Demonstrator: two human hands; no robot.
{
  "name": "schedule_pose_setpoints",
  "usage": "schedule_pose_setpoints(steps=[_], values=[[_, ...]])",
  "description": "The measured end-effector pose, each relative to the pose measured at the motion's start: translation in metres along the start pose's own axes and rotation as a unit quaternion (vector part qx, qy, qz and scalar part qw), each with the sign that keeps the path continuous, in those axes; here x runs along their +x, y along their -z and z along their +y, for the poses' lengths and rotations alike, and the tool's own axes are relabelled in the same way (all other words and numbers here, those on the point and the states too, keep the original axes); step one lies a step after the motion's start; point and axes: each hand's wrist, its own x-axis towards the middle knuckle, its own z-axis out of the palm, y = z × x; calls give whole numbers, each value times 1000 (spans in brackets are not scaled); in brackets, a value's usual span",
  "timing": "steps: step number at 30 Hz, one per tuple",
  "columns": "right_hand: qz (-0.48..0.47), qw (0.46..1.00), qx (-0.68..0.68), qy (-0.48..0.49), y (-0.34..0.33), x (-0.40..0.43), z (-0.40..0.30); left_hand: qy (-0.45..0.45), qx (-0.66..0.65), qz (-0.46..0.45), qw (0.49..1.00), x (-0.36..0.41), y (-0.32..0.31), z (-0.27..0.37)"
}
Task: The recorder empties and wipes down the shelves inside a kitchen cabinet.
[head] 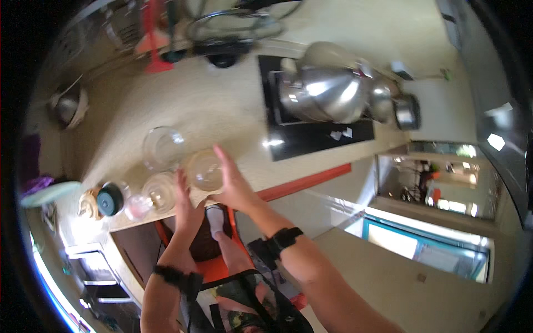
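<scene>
A round clear glass bowl or lid (pixel 205 170) rests at the counter's front edge, between my two hands. My left hand (pixel 189 212) is upright along its left side, fingers extended. On the other side, my right hand (pixel 235 185) has its fingers stretched past the glass rim, with the thumbs close together in front. Blur hides whether either palm presses on the glass. Just behind and left lies a larger clear glass dish (pixel 163 149). Left of my left hand sits a knobbed glass lid (pixel 159 193), beside a small pinkish clear vessel (pixel 138 206).
A dark-lidded jar (pixel 110 199) stands farther left on the counter (pixel 216 104). Large steel pots (pixel 325 87) crowd the black cooktop (pixel 320 141) at right. A metal bowl (pixel 70 106) is at far left. Below the counter, one foot rests on an orange-framed chair (pixel 208 270).
</scene>
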Motion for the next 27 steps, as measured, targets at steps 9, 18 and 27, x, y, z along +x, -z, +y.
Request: schedule_pose_setpoints(steps=[9,18,27], values=[[72,965,73,-242,85,-139,-12,-32,25,-202,979,-62,70,133],[414,843,319,-128,150,-307,-133,-219,39,-383,897,-94,59,299],[537,736,290,293,265,-358,-328,-543,59,-456,702,-181,27,462]])
